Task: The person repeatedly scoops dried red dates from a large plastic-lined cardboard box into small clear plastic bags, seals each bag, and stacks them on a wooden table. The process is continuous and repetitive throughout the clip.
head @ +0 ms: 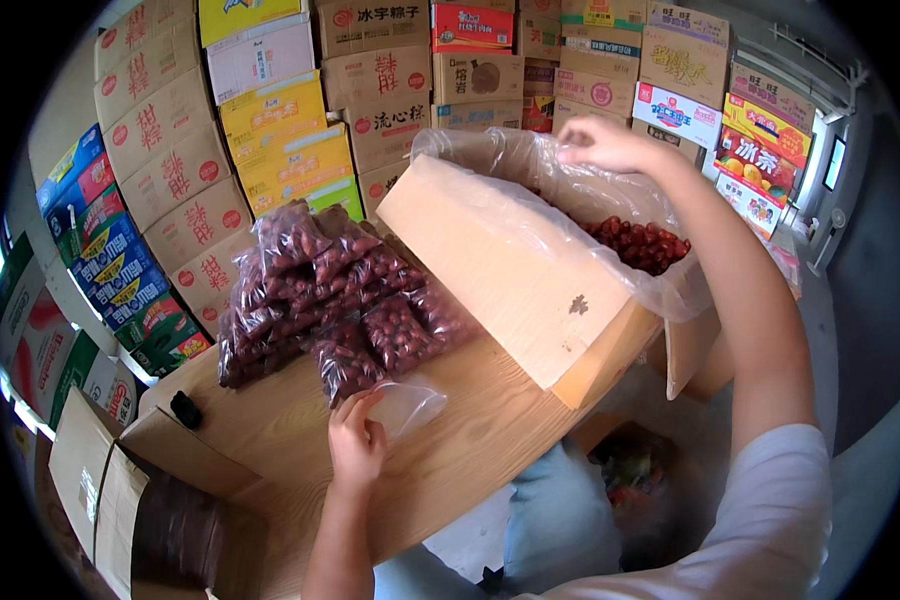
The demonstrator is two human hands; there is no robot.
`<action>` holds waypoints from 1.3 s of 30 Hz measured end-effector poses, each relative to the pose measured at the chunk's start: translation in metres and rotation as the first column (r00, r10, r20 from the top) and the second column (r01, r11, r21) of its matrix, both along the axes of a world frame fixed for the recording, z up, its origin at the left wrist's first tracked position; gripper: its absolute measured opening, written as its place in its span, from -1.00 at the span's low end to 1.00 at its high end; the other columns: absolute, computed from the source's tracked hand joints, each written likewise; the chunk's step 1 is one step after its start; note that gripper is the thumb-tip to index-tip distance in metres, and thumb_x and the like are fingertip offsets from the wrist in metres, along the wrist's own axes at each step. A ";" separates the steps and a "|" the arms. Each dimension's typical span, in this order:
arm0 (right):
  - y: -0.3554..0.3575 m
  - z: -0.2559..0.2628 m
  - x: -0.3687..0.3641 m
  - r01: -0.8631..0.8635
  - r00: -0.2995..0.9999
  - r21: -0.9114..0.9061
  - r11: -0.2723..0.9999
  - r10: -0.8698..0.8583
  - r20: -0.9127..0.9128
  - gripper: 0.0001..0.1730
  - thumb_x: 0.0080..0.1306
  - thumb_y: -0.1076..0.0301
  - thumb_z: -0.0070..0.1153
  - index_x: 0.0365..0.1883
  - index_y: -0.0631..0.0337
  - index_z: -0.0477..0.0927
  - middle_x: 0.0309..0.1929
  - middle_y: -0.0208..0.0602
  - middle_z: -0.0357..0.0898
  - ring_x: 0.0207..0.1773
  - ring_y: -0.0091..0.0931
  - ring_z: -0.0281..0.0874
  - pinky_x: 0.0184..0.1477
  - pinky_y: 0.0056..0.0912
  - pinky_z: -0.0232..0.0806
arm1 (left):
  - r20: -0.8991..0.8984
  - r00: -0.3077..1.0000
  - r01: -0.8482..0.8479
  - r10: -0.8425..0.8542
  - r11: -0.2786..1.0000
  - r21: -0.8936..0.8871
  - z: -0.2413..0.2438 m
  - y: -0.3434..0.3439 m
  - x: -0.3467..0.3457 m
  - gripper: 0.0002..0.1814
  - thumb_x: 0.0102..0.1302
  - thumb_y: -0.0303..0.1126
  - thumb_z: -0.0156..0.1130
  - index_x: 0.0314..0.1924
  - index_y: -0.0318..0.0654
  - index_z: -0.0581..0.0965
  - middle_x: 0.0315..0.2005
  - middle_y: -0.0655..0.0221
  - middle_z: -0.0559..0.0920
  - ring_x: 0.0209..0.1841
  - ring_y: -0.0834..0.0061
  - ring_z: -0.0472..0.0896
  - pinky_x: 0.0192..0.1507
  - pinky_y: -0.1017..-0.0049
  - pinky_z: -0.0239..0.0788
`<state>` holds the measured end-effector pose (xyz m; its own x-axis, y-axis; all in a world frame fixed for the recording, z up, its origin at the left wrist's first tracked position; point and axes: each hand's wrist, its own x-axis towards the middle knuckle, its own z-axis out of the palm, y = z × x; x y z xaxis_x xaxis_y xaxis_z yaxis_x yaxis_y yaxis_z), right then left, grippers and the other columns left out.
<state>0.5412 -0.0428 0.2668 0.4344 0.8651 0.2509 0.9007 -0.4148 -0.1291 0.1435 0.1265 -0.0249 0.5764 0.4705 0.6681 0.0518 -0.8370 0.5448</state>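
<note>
My left hand (358,439) pinches the edge of a small clear plastic bag (414,411) above the wooden table. The bag looks flat and empty. Right behind it lie filled clear bags of red dates (397,330), part of a stacked pile (300,277). My right hand (604,146) is over the far rim of a tilted cardboard box (510,262), its fingers bent at the clear plastic liner (487,142). Whether they grip the liner is unclear. Loose red dates (641,244) lie inside the box at its right end; the near wall hides part of them.
The wooden table (450,450) has a small black object (186,409) near its left end. An open carton (105,487) with dark contents stands at the left front. Stacked cartons (382,112) line the back. Below the table's right edge is a dark container (634,472).
</note>
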 end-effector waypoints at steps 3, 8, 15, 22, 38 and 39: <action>0.010 -0.033 0.071 0.175 0.977 -0.358 0.917 -0.208 -0.056 -0.26 0.19 -0.03 0.29 0.24 0.23 0.46 0.27 -0.03 0.43 0.29 -0.23 0.40 0.32 -0.15 0.25 | -0.036 0.999 0.007 -0.008 1.000 -0.026 -0.005 0.004 0.001 -0.59 -0.07 -0.68 0.02 -0.16 -0.39 0.59 -0.19 0.11 0.64 -0.20 0.07 0.59 -0.14 0.25 0.39; 0.007 -0.113 0.110 0.278 0.954 -0.598 0.752 -0.292 0.076 -0.09 0.18 -0.24 0.20 0.39 0.05 0.31 0.43 -0.14 0.25 0.44 -0.21 0.19 0.39 -0.15 0.11 | -0.054 0.998 -0.017 0.021 0.997 0.074 0.002 0.001 0.001 -0.57 -0.08 -0.67 0.03 -0.14 -0.35 0.60 -0.17 0.16 0.65 -0.22 0.11 0.58 -0.16 0.27 0.35; 0.012 -0.153 0.111 0.284 0.894 -0.618 0.734 -0.435 -0.106 0.02 0.19 -0.43 0.02 0.51 -0.14 0.08 0.52 -0.06 0.02 0.55 -0.10 -0.07 0.48 0.02 -0.09 | -0.117 0.993 -0.017 0.026 0.997 0.073 0.007 -0.006 -0.005 -0.56 -0.08 -0.66 0.05 -0.11 -0.32 0.60 -0.14 0.18 0.65 -0.26 0.15 0.57 -0.18 0.31 0.31; 0.007 -0.166 0.132 0.405 0.869 -0.629 0.663 -0.493 0.040 0.15 0.09 -0.46 0.09 0.52 -0.13 -0.02 0.54 0.00 -0.09 0.56 0.00 -0.19 0.47 0.14 -0.14 | -0.092 0.996 0.003 0.007 0.994 0.109 0.009 -0.004 0.000 -0.56 -0.07 -0.64 0.06 -0.10 -0.32 0.60 -0.13 0.20 0.65 -0.29 0.23 0.57 -0.20 0.34 0.28; 0.003 -0.167 0.144 0.265 0.838 -0.587 0.765 -0.484 -0.252 0.32 -0.07 -0.55 0.17 0.48 0.16 0.11 0.49 -0.13 0.09 0.50 -0.22 0.04 0.41 -0.16 0.03 | -0.098 0.995 0.010 0.004 0.990 0.142 0.007 -0.004 0.000 -0.58 -0.07 -0.64 0.06 -0.12 -0.31 0.59 -0.12 0.23 0.66 -0.28 0.24 0.59 -0.19 0.34 0.28; 0.004 -0.174 0.150 0.280 0.849 -0.566 0.775 -0.475 -0.231 0.29 -0.06 -0.55 0.17 0.46 0.16 0.17 0.47 -0.13 0.17 0.47 -0.21 0.11 0.39 -0.16 0.07 | -0.107 0.994 0.007 0.007 0.991 0.136 0.007 -0.003 -0.001 -0.58 -0.07 -0.63 0.06 -0.12 -0.31 0.59 -0.12 0.22 0.66 -0.27 0.24 0.59 -0.19 0.34 0.29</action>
